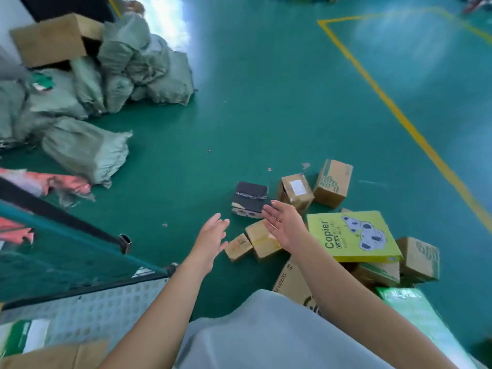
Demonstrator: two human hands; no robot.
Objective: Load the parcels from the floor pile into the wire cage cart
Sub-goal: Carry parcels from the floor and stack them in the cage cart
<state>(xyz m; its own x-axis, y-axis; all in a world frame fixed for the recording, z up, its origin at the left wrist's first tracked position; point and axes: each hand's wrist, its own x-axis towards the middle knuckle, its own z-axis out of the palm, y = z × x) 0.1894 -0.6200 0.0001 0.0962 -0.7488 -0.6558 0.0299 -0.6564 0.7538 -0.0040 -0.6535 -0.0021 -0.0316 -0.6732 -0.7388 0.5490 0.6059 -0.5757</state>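
Note:
A pile of parcels lies on the green floor at lower right: a black box [249,198], several small brown cartons [264,239], a yellow-green copier-paper box [351,235] and a green carton [423,320]. Both my arms reach out over the pile. My left hand [210,242] hovers with straight fingers above the floor, left of a small brown carton [237,247]. My right hand [285,225] is spread above the brown cartons, just under the black box. Neither hand holds anything. The cage cart [87,304] stands at lower left with cartons inside.
Grey-green woven sacks [87,153] and a large brown carton [50,39] are heaped at upper left. Red bags [53,182] lie beside the cart. A yellow floor line [399,113] runs along the right. Bare green floor lies between the sacks and the pile.

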